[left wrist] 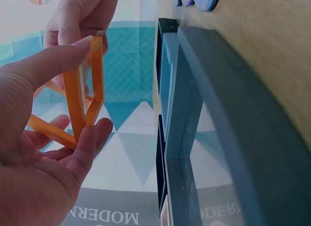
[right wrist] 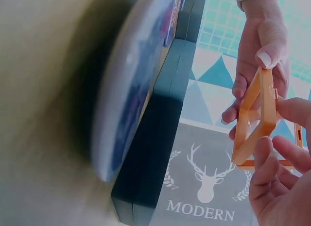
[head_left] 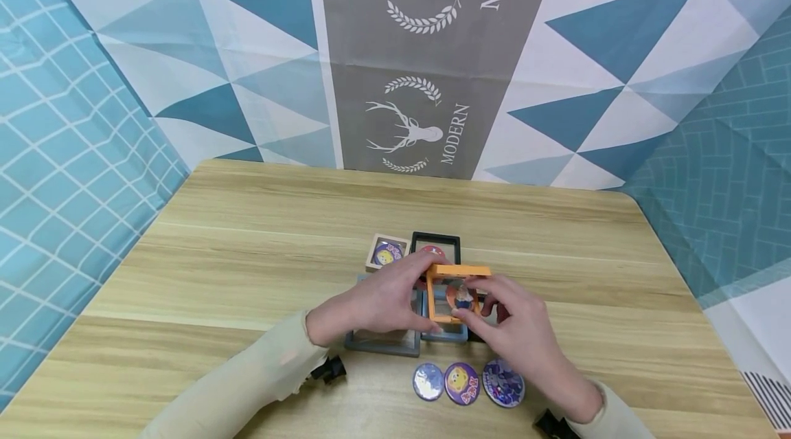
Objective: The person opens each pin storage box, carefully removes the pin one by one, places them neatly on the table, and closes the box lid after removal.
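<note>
An orange hinged display frame (head_left: 434,296) with clear film stands opened out, held above the other frames between both hands. My left hand (head_left: 391,296) grips its left side, the thumb on the near edge. My right hand (head_left: 518,315) pinches at its right side with thumb and forefinger. A small round badge (head_left: 460,295) with a figure on it shows between those fingertips; whether they hold it or it is seen through the film, I cannot tell. In the left wrist view the orange frame (left wrist: 74,102) is edge-on, while the right wrist view shows the frame's (right wrist: 262,107) open panels.
Below the hands lie a grey frame (head_left: 389,350) and a blue frame (head_left: 454,337). Behind stand a beige frame (head_left: 371,262) with a purple badge and a black frame (head_left: 457,246) with a red badge. Nearer me lie three round badges (head_left: 462,384) in a row.
</note>
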`<action>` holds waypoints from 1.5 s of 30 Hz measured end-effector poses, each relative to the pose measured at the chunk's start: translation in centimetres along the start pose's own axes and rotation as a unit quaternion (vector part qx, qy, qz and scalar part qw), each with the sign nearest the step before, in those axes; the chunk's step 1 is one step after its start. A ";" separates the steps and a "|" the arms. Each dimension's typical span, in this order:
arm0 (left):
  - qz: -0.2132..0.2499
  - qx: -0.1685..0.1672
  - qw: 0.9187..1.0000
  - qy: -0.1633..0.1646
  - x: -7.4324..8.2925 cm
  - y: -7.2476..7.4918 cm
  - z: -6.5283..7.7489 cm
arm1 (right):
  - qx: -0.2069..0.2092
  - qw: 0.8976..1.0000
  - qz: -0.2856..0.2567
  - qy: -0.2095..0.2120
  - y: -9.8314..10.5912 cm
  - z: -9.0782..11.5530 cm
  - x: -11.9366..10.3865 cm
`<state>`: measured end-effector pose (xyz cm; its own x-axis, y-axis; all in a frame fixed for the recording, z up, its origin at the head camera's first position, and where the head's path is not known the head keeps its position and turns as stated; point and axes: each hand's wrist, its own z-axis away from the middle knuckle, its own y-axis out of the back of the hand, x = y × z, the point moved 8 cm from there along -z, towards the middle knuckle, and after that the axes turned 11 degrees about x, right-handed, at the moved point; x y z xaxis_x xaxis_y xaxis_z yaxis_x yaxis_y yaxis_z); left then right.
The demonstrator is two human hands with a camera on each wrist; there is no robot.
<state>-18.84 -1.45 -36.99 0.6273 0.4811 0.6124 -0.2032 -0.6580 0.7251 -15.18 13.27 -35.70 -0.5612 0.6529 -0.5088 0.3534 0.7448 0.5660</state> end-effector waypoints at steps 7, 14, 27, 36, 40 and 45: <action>-0.009 0.006 1.000 0.023 -1.2 1.2 -0.3 | 0.003 1.000 -0.010 0.004 0.7 -0.4 0.2; -0.003 0.030 0.998 0.052 -2.2 2.3 -0.6 | -0.064 0.997 0.005 0.043 -0.2 -0.1 -0.5; -0.017 0.032 0.998 0.053 -2.3 2.3 -0.6 | -0.221 0.961 0.066 0.150 -3.9 3.2 -2.9; -0.028 0.034 0.998 0.038 -2.1 2.2 -0.6 | -0.220 0.949 0.106 0.201 -4.7 3.7 -3.1; -0.027 0.027 0.998 0.042 -2.0 2.1 -0.6 | -0.229 0.945 0.106 0.207 -4.8 3.9 -3.1; -0.019 0.021 0.998 0.050 -2.0 2.1 -0.5 | -0.221 0.944 0.099 0.222 -4.7 3.9 -3.3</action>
<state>-20.93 -3.49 -36.58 0.5554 0.5603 0.6145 -0.1478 -0.6606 0.7360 -12.07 8.17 -39.26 -0.8099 0.5784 -0.0978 0.1921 0.4191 0.8874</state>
